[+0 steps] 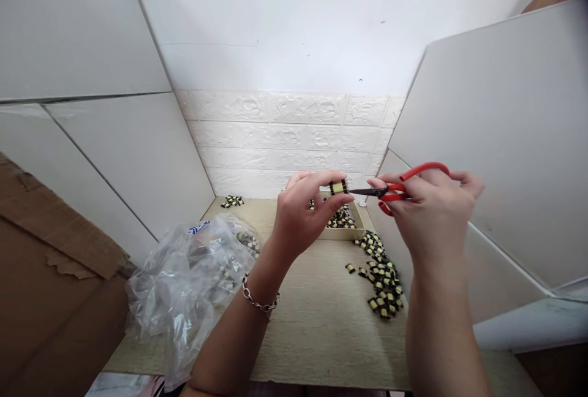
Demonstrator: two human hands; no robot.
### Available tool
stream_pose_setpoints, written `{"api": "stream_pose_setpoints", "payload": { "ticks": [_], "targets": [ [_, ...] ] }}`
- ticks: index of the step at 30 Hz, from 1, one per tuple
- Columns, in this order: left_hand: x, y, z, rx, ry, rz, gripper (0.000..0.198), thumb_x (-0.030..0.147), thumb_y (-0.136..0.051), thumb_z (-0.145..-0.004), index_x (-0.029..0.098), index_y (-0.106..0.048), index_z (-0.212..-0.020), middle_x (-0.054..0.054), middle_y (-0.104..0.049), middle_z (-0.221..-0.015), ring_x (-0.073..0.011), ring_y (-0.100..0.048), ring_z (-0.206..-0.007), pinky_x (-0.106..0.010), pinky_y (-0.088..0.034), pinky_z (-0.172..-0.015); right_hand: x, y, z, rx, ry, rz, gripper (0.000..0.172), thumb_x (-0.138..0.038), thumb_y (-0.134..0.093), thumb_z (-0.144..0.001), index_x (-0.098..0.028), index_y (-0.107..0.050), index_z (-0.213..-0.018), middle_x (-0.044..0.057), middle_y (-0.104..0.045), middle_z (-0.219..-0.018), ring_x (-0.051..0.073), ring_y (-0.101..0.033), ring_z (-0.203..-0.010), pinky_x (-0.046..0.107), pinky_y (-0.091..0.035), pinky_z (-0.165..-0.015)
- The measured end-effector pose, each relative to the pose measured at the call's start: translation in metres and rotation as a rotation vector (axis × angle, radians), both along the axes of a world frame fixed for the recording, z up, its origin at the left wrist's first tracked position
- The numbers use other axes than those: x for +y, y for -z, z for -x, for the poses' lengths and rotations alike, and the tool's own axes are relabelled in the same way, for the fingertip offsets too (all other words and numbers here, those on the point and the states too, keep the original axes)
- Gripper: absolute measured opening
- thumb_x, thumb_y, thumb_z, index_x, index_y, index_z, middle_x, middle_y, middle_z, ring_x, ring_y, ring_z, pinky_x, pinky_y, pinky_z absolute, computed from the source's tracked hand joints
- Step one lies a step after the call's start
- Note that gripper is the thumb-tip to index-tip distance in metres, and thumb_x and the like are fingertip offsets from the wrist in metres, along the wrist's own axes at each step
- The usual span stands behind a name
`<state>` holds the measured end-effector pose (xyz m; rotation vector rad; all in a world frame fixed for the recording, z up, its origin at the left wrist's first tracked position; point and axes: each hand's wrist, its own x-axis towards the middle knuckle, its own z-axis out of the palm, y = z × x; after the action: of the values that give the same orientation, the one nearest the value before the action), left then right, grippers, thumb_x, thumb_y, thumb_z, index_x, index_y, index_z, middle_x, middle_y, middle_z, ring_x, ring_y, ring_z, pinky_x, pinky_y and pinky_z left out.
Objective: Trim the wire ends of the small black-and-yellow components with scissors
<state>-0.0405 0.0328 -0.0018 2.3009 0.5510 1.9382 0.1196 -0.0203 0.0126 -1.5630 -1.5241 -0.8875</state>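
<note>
Your left hand (pixel 307 204) pinches one yellow-and-black part (pixel 339 187), your right hand (pixel 429 210) curls round red-handled scissors (pixel 381 192) with their tip at it, and whether those boxed (pixel 345 234) beyond your left hand or in the pile (pixel 384 276) beside your right wrist are done cannot be told.

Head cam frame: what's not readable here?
All in the head view:
- Black-and-yellow spool-shaped part: partly covered by the left hand's fingers; any contact at its edge with the red-handled, black-bladed snips is too small to confirm.
- Snips' grip: partly hidden by the right hand.
- Shallow cream open box: left side behind left hand.
- Clear plastic bag: contents obscured by crumpled film.
- Brown cardboard: cropped by left edge.
</note>
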Motion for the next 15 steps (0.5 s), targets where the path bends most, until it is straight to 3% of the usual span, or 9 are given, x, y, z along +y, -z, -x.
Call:
{"api": "stream_pose_setpoints", "payload": {
  "ticks": [4,8,15],
  "targets": [
    [0.000,0.000,0.000,-0.006,0.014,0.032,0.020,0.029,-0.063,-0.072,0.018,-0.060,-0.089,-0.001,-0.067,-0.076,-0.0042,-0.046,-0.047,-0.023,-0.046,-0.060,0.005,0.003,-0.003,-0.035,-0.002,-0.064,0.030,-0.036,-0.047,-0.084,-0.017,-0.064,-0.067,0.006,-0.062,-0.066,0.015,-0.052,-0.061,0.040,-0.027,-0.079],
    [0.001,0.001,0.000,-0.007,0.025,0.095,0.022,0.028,-0.064,-0.071,0.018,-0.061,-0.090,-0.003,-0.068,-0.078,-0.0062,-0.051,-0.054,-0.023,-0.046,-0.062,0.013,0.008,-0.007,-0.065,0.011,-0.228,0.026,-0.036,-0.052,-0.081,-0.018,-0.064,-0.066,0.001,-0.060,-0.061,0.012,-0.049,-0.056,0.038,-0.027,-0.077],
    [0.012,0.004,-0.002,-0.052,0.047,0.168,0.023,0.029,-0.061,-0.073,0.019,-0.061,-0.094,-0.002,-0.067,-0.085,-0.0059,-0.053,-0.059,-0.023,-0.046,-0.069,0.034,0.019,-0.014,0.045,0.034,-0.242,0.029,-0.040,-0.051,-0.081,-0.020,-0.066,-0.068,0.002,-0.060,-0.061,0.013,-0.049,-0.059,0.035,-0.026,-0.074]
  ]
}}
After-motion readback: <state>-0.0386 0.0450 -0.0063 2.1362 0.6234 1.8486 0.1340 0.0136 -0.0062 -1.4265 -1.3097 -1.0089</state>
